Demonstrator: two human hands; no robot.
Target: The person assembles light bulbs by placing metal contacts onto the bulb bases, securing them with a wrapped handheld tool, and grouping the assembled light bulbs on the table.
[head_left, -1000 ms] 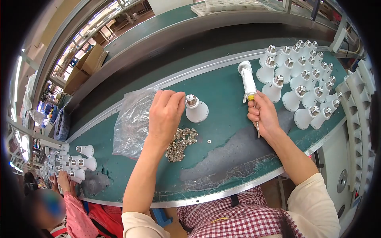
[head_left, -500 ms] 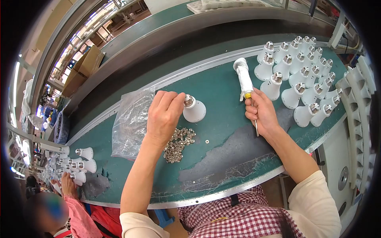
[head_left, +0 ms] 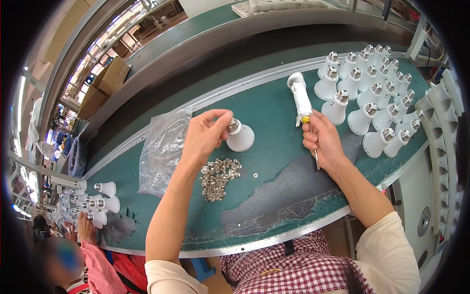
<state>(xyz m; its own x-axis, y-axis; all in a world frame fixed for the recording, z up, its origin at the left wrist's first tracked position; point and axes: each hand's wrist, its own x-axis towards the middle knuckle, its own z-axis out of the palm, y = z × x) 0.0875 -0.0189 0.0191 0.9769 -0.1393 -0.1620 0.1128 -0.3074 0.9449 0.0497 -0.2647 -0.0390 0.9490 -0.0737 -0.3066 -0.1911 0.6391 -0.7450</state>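
Observation:
A white LED light bulb [head_left: 240, 138] stands on its wide end, metal screw cap up, on the green table. My left hand [head_left: 205, 133] is at the top of that cap, thumb and forefinger closed together over its tip; any small part between them is hidden. Just below lies a pile of small metal contact caps [head_left: 219, 180], with a single one [head_left: 255, 175] to its right. My right hand [head_left: 320, 138] grips a tool [head_left: 302, 98] with a white-wrapped upper part, a yellow band and a thin metal rod below. The tool is held upright, away from the bulb.
Rows of bulbs [head_left: 360, 122] stand at the right. A clear plastic bag [head_left: 164, 147] lies left of my left arm. More bulbs [head_left: 108, 204] are at the far left, near a co-worker's hand [head_left: 85, 228]. A metal rail [head_left: 274, 77] runs along the back.
My left hand has rolled at the bulb's tip: the thumb now shows on top and the knuckles have shifted left. The right hand and its tool stay almost still.

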